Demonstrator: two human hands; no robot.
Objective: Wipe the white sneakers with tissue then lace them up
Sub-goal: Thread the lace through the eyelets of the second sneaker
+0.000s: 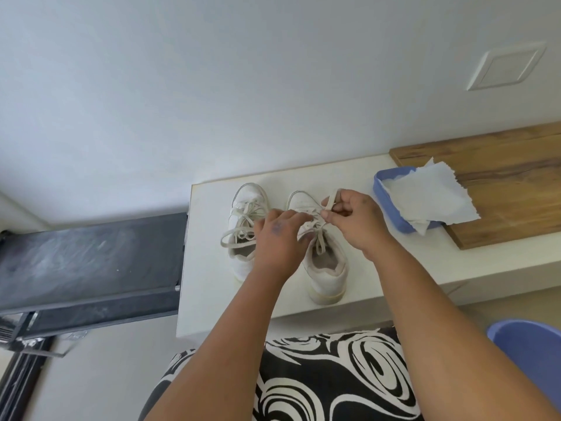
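White wall (212,86) fills the top half, with a square white plate (506,65) set into it at upper right. Dark grey slab (91,259) sits off to the left, below the level of the worktop. White worktop (206,299) runs from centre to right edge; a wooden board (501,183) lies on its right part. Black-and-white swirl fabric (318,375) at bottom centre, under both forearms. Rim of a blue tub (528,338) at lower right, off the worktop.

Blue tray (391,208) rests at the near-left edge of the board, partly overhanging onto the worktop. Torn white tissue (431,196) is heaped in it and spills over the right side.

2 white sneakers stand side by side on the worktop, toes toward the wall, heels toward the camera. Left sneaker (243,232): laces loose, 1 loop hanging off its left side, nobody touching it that I can see. Right sneaker (326,268): both hands working over its upper lace area.

Left hand (279,238) is fingers-down on the right sneaker's laces, curled into them; forearm crosses the left sneaker's heel. Exact grip is hidden by the back of the hand, looks like a pinch on lace. Right hand (352,214) pinches a flat white lace end (331,197) between thumb and fingers, lace rising up and left from the pinch, just above the toe end of the right sneaker.
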